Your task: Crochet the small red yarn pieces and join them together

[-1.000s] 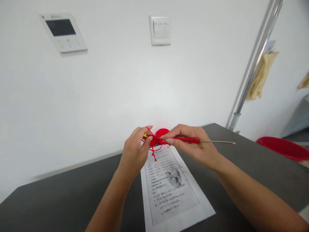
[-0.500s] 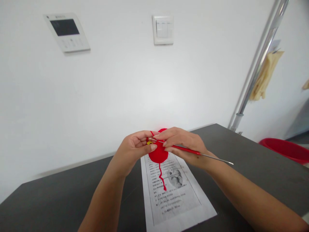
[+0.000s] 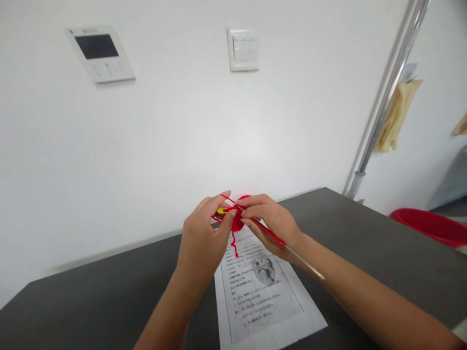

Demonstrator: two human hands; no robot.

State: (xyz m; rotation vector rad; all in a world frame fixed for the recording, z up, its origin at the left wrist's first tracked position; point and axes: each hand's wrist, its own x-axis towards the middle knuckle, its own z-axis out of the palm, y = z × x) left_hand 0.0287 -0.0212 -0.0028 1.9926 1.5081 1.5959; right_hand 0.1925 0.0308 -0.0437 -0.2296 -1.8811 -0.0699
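My left hand (image 3: 206, 228) pinches a small red crochet piece (image 3: 237, 223) between thumb and fingers, with a strand of red yarn (image 3: 226, 197) running over the raised index finger. A yellow stitch marker (image 3: 222, 210) hangs by the left fingers. In my right hand (image 3: 272, 221) is a crochet hook (image 3: 268, 232) with a red grip and metal ends, its tip at the top of the piece among the yarn. A loose red yarn tail (image 3: 234, 244) dangles below. Behind the hands, part of another red shape (image 3: 245, 197) shows, mostly hidden.
A printed sheet (image 3: 270, 311) with a picture lies on the dark table (image 3: 346, 243) under my hands. The white wall behind carries an intercom panel (image 3: 104, 56) and a light switch (image 3: 243, 50). At right stand a metal pole (image 3: 386, 97) and a red basin (image 3: 426, 224); yellowish gloves (image 3: 397, 116) hang there.
The crochet piece has turned and now shows less of its face. My left index finger has lifted with the yarn, and the hook's back end has swung downward.
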